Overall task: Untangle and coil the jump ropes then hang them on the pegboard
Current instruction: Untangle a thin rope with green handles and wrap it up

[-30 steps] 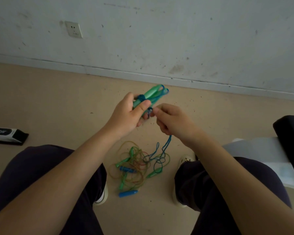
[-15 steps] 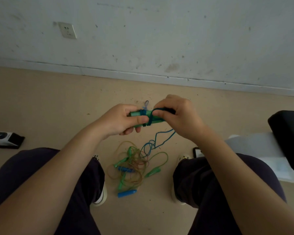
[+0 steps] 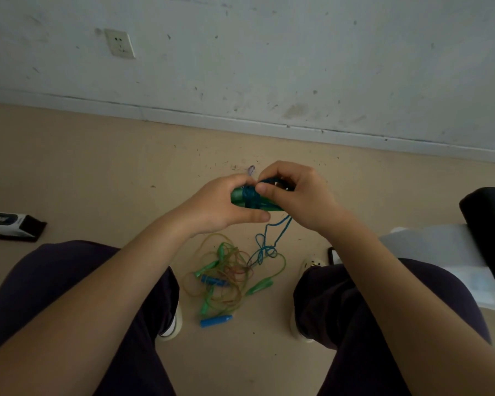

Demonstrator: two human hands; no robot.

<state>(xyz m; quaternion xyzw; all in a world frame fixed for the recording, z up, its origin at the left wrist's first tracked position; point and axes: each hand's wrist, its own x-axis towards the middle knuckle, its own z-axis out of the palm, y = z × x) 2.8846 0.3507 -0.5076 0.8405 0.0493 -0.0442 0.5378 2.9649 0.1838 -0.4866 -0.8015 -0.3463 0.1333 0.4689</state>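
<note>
Blue cord jump rope [image 3: 250, 199]: being wound round its green plastic handles, gripped in the left hand [image 3: 220, 207]; right hand [image 3: 295, 197] is pinching the cord. Loose tail [image 3: 269, 241] is hanging below both hands; next, winding in and tucking it. Tangled green ropes [image 3: 226, 277] are waiting on the floor beneath.

both forearms are bare up to the edge of the view, with no sleeves, watch or rings showing on the left hand [image 3: 220, 207] or the right hand [image 3: 300, 195]. the legs wear dark navy, nearly black trousers [image 3: 69, 281] of plain cloth. the left shoe [image 3: 173, 324] is white with a thick pale sole. the right shoe [image 3: 310, 264] is white too, with small dark marks on its toe.
</note>
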